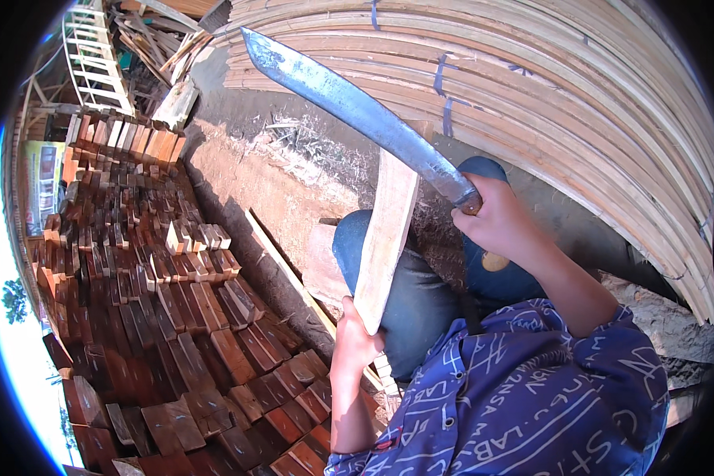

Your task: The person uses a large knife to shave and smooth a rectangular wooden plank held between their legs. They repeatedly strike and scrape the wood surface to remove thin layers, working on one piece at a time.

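My right hand [496, 210] is closed round the handle of a machete [357, 107]. Its long, worn steel blade points up and to the left, crossing above the far end of a pale wooden board [386, 230]. Whether blade and wood touch, I cannot tell. The board slants over my bent knees, and my left hand [355, 337] grips its near end. Most of the machete's handle is hidden inside my right fist.
Stacked reddish-brown wood blocks [174, 357] fill the left side. Long bundled wooden strips [531, 87], tied with dark bands, curve along the far right. Pale shavings [293, 151] litter the ground ahead. A narrow wooden strip [289, 270] lies beside the blocks; a slatted wooden frame [95, 59] stands far left.
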The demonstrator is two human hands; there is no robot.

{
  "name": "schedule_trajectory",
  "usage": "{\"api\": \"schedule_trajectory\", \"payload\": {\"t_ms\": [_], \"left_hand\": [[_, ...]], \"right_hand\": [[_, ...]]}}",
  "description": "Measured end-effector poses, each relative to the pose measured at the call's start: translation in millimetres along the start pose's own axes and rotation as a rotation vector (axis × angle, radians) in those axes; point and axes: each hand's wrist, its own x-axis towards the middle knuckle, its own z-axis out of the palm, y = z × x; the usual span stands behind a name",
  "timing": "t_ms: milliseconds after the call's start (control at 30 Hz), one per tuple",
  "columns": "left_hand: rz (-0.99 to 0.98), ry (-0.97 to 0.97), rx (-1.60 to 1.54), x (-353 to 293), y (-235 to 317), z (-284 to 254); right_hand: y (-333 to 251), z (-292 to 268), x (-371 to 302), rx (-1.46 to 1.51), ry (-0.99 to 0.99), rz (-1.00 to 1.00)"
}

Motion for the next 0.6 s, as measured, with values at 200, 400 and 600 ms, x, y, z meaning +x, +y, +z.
{"api": "schedule_trajectory", "payload": {"t_ms": [200,400,600], "left_hand": [[0.063,0.028,-0.075,-1,0,4],[0.072,0.027,-0.09,-1,9,4],[-0.041,0.007,-0.003,-2,3,4]], "right_hand": [[-3,5,-10,0.285,-0.252,0.4],[43,23,-26,0.018,-0.046,-0.094],[19,11,-33,-0.221,-0.103,-0.06]]}}
